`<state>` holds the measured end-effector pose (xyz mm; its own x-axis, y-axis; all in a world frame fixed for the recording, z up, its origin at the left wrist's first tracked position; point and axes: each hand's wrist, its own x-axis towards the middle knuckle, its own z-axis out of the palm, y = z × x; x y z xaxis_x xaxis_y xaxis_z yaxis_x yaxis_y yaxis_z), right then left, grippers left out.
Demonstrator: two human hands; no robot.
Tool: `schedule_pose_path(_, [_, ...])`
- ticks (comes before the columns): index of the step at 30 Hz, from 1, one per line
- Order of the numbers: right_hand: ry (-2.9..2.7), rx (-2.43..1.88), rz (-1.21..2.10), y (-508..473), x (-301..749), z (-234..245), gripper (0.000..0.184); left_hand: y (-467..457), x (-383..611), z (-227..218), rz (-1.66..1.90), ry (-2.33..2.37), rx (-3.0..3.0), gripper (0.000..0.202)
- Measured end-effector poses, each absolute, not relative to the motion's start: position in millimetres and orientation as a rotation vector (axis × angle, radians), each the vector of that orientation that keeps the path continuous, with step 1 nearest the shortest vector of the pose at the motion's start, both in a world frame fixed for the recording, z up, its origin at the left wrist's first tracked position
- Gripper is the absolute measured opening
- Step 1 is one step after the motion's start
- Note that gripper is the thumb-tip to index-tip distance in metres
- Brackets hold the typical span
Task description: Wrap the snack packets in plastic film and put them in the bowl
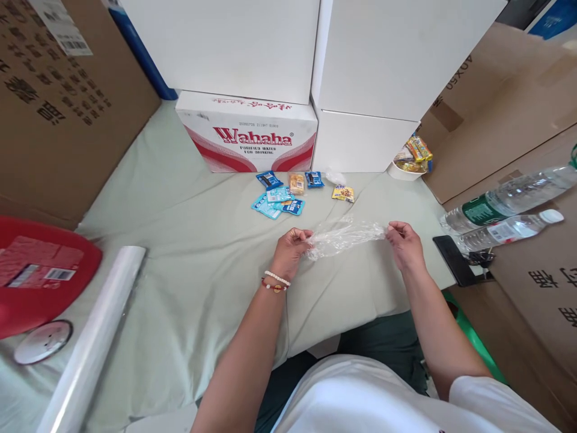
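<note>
A crinkled clear plastic bag [345, 239] is stretched sideways just above the cloth, between my two hands. My left hand [291, 249] pinches its left end; two beaded bracelets circle that wrist. Its right end is pinched by my right hand [404, 243]. Beyond the plastic lie several small snack packets: light blue ones [267, 205], a dark blue one [269, 180], another dark blue one [314, 179], an orange-tan one [296, 184] and a yellow one [343, 193]. A small crumpled clear wrapper [335, 176] rests behind the yellow packet.
A Wahaha water carton [252, 135] and white boxes [360, 141] line the back. Right are a snack bowl [403, 172], two plastic bottles [509, 198] and a black phone [453, 258]. Left are a plastic film roll [97, 337], a red object [45, 270] and a round disc [44, 341].
</note>
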<state>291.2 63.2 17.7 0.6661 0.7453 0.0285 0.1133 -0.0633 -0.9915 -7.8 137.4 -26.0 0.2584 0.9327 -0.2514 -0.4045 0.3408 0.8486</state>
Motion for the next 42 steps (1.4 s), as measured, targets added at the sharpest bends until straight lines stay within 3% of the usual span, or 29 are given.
schedule_pose_path(3, [-0.804,-1.654,0.490,64,269,30,0.035,137,-5,-26,1.106,0.895,0.797,0.035])
schedule_pose_path(7, [-0.716,-1.626,1.253,70,214,41,0.050,132,1,-23,1.173,0.886,0.876,0.033])
schedule_pose_path(9, [-0.628,-1.607,1.479,79,190,38,0.054,128,2,-19,1.160,0.823,0.930,0.033])
schedule_pose_path(13, [-0.617,-1.494,1.356,99,166,26,0.051,120,3,-11,1.040,0.631,0.912,0.030])
schedule_pose_path(18, [-0.931,-1.473,1.288,102,157,22,0.040,119,9,-14,1.042,0.909,0.899,0.041])
schedule_pose_path(21, [-1.045,-1.497,1.260,98,157,24,0.037,120,15,-19,1.083,0.976,0.894,0.037])
schedule_pose_path(29, [-0.555,-1.425,1.288,82,189,18,0.040,122,19,-23,1.210,1.255,0.659,0.029])
schedule_pose_path(34, [-0.524,-1.550,1.209,64,213,9,0.033,111,-7,-20,1.202,1.433,0.673,0.032])
schedule_pose_path(42, [-0.963,-1.519,1.205,38,253,-15,0.029,63,-83,-10,0.918,1.519,0.962,0.041])
